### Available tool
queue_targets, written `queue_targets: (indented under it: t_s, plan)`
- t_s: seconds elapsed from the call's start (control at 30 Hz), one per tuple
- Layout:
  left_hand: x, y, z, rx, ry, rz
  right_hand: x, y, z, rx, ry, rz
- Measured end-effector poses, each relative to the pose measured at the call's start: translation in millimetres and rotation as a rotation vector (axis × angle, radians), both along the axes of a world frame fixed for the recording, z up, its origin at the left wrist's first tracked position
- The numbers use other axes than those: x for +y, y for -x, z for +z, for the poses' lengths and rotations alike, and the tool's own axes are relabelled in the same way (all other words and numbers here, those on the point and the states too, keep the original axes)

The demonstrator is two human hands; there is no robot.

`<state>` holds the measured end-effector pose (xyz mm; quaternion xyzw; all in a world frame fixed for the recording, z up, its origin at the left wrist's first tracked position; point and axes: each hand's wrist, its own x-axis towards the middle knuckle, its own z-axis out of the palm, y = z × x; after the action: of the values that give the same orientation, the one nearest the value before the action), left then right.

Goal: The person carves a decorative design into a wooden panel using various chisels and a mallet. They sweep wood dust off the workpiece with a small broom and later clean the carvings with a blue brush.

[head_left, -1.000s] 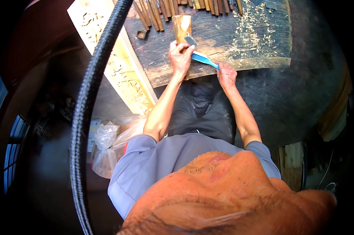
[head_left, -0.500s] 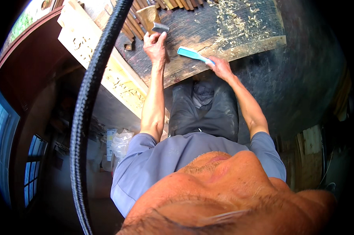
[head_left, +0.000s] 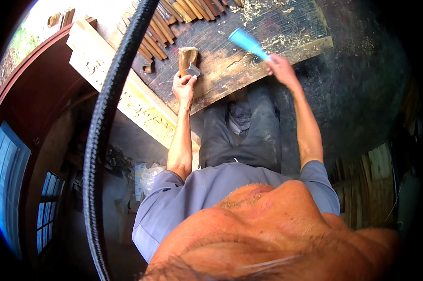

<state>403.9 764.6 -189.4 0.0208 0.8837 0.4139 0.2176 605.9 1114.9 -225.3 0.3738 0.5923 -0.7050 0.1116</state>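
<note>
Left hand [head_left: 183,86] presses a wood block [head_left: 187,58] mid-bench [head_left: 230,70]; right hand [head_left: 280,68], well apart, grips a blue tool [head_left: 249,43] near the bench's front edge.

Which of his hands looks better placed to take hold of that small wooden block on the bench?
The left hand: its fingers already rest against the wooden block. The right hand is off at the workbench edge, gripping a blue tool.
</note>
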Motion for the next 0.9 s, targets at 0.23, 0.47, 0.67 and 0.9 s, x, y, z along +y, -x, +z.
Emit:
queue_targets:
  t_s: [0.23,0.47,0.67,0.9]
  plan:
    - [-10.1,15.4,-7.8,0.067,0.0,-0.033,91.9,20.2,-39.1,-0.017,-0.238,-0.181]
    - [43.0,19.5,33.2,0.447,0.101,-0.129,89.4,-33.9,-24.2,-0.001,-0.182,-0.686]
    - [169.2,50.0,32.4,0.476,-0.128,-0.57,4.2,-25.3,-25.4,-0.01,-0.172,0.091]
    - [286.0,106.1,34.8,0.197,0.126,-0.94,-32.7,10.2,-34.7,0.009,-0.196,0.185]
